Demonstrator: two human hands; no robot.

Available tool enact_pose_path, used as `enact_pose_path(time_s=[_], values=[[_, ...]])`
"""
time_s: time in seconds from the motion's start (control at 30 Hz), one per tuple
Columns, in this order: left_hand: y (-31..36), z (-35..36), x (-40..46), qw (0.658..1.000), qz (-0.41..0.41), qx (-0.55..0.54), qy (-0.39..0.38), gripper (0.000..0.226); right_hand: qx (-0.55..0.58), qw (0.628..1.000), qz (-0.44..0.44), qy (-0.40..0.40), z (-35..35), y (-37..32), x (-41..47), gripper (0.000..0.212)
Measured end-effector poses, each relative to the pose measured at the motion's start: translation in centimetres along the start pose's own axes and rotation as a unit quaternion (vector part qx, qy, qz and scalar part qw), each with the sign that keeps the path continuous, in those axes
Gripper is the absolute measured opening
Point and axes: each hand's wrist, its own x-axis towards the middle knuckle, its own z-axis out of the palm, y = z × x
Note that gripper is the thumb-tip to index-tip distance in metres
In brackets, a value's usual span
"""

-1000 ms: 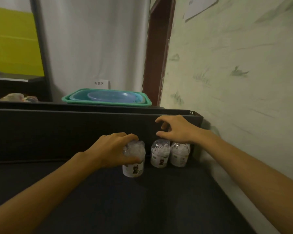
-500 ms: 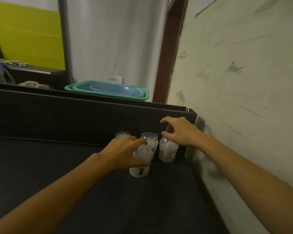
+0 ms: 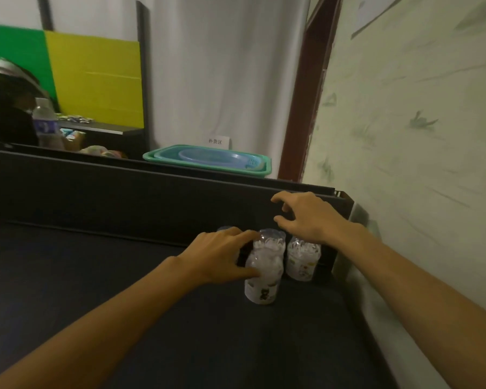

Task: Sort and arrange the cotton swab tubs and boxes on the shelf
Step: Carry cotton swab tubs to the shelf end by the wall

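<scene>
Left hand (image 3: 222,256) grips the front cotton swab tub (image 3: 263,279) on the black shelf (image 3: 96,276), fingers curled round it, while the right hand (image 3: 303,217), fingers loosely spread and holding nothing, hovers above the corner tub (image 3: 302,258) just beneath its wrist.

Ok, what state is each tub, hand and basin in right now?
Front clear plastic swab tub: upright, lidded, gripped by left hand.
Two clear tubs behind: upright, lidded, against the back panel.
Right hand: loosely curled above them, holding nothing.
Green basin: stacked, blue basin inside.
</scene>
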Motion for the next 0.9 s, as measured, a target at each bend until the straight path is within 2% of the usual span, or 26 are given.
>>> enact_pose_path(time_s=[0.13,0.3,0.9], values=[[-3.6,-1.9,-3.5,0.999,-0.028,0.018,0.026,0.061,-0.013,1.0,-0.025,-0.014,0.1,-3.9,1.0,0.05],[-9.0,-4.7,-9.8,0.996,-0.076,0.046,0.03,0.063,-0.016,0.998,-0.063,-0.025,1.1,-10.7,3.0,0.049],[-30.9,-14.7,-38.0,0.966,-0.233,0.11,0.015,0.057,0.05,0.983,-0.175,-0.029,10.1,-44.7,11.1,0.05]])
